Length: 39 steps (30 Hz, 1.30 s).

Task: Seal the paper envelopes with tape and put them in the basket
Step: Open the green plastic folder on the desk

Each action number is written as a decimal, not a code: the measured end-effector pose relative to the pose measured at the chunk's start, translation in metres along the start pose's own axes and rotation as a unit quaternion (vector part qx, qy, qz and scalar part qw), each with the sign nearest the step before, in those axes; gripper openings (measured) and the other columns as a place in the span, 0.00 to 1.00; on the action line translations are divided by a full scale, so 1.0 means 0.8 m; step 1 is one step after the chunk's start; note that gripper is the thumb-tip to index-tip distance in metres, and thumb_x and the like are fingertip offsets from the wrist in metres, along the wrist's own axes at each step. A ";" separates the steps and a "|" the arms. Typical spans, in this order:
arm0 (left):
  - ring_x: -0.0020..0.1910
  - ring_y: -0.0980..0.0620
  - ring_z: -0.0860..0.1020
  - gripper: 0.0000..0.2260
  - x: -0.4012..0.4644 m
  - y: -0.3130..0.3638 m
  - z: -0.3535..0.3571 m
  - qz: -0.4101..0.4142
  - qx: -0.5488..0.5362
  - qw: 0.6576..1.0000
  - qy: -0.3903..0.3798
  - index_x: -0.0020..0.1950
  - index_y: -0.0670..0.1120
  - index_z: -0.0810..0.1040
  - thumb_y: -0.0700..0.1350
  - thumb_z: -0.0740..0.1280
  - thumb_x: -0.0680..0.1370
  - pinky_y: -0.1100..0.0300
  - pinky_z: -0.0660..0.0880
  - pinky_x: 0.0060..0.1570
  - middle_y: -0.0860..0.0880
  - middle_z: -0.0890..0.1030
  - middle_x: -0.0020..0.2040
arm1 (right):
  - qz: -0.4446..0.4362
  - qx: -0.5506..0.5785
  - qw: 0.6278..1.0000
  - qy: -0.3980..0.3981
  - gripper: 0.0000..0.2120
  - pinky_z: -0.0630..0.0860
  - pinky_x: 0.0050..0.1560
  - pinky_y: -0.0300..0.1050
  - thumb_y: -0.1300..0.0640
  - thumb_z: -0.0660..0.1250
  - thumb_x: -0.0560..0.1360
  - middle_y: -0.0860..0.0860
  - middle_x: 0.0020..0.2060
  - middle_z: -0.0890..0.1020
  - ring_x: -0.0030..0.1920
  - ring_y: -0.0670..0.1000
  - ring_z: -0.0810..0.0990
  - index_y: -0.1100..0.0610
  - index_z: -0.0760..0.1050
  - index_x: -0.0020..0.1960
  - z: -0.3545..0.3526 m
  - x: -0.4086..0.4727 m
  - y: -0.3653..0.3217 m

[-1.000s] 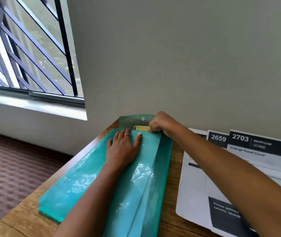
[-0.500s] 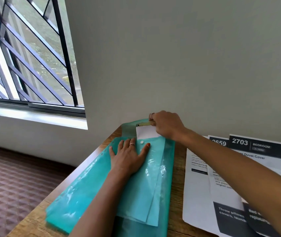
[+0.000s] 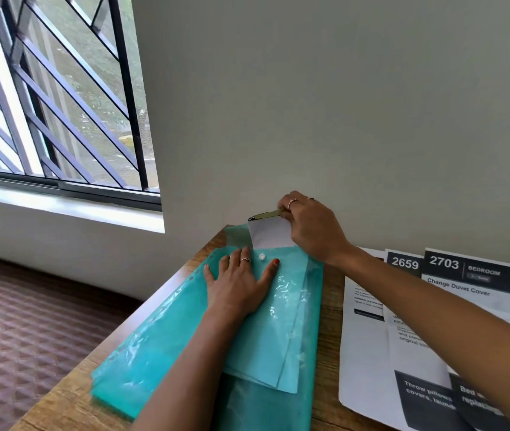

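Observation:
Several teal plastic folders lie stacked on a wooden table against the wall. My left hand presses flat on the top folder, fingers spread near its white snap button. My right hand pinches the top edge of a white paper envelope that sticks partway out of the far end of the folders; a thin yellowish strip runs along that edge. No tape roll or basket is in view.
Printed sheets marked 2659 and 2703 overlap on the table to the right. The grey wall stands just behind the folders. A barred window is at the left, patterned carpet below the table's left edge.
My right hand has drawn the white envelope up and out of the folder end, exposing more of it. My left hand stays pressed on the top folder.

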State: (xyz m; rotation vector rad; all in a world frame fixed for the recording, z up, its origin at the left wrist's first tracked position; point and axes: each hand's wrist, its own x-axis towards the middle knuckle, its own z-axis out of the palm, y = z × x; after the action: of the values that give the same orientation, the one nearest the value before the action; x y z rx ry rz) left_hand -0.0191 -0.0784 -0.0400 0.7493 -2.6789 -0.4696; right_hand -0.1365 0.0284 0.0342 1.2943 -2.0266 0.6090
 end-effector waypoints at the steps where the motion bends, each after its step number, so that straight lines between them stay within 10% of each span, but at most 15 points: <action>1: 0.75 0.50 0.51 0.36 0.000 0.000 0.001 0.001 0.004 1.000 -0.001 0.77 0.50 0.51 0.70 0.44 0.74 0.40 0.42 0.72 0.51 0.55 0.77 | 0.013 0.027 0.999 -0.020 0.06 0.72 0.43 0.44 0.63 0.61 0.77 0.53 0.49 0.80 0.45 0.56 0.79 0.58 0.75 0.52 -0.001 0.000 0.000; 13: 0.76 0.47 0.50 0.37 0.000 -0.002 0.004 0.019 0.044 0.999 -0.006 0.77 0.50 0.52 0.70 0.46 0.74 0.36 0.43 0.70 0.50 0.53 0.77 | 0.319 0.348 0.853 -0.224 0.09 0.77 0.45 0.43 0.58 0.71 0.73 0.52 0.44 0.80 0.45 0.51 0.79 0.58 0.75 0.51 -0.021 -0.020 0.036; 19: 0.76 0.49 0.49 0.36 0.001 -0.002 0.005 0.015 0.039 0.999 -0.009 0.77 0.51 0.52 0.71 0.46 0.74 0.37 0.42 0.71 0.50 0.53 0.77 | 0.299 0.242 0.904 -0.184 0.07 0.71 0.39 0.39 0.58 0.68 0.75 0.49 0.37 0.77 0.42 0.50 0.75 0.53 0.74 0.39 -0.013 -0.015 0.030; 39: 0.76 0.48 0.51 0.35 0.001 0.000 0.004 0.022 0.054 0.998 -0.027 0.75 0.50 0.58 0.69 0.46 0.75 0.36 0.42 0.70 0.51 0.58 0.76 | 0.318 0.170 0.925 -0.120 0.12 0.69 0.43 0.38 0.53 0.65 0.77 0.51 0.50 0.76 0.50 0.50 0.75 0.56 0.73 0.59 -0.067 -0.014 0.058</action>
State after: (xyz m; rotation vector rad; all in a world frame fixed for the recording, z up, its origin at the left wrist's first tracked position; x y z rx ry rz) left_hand -0.0209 -0.0779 -0.0424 0.7141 -2.7840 -0.3413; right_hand -0.1608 0.0905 0.0604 0.8934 -2.6534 1.1879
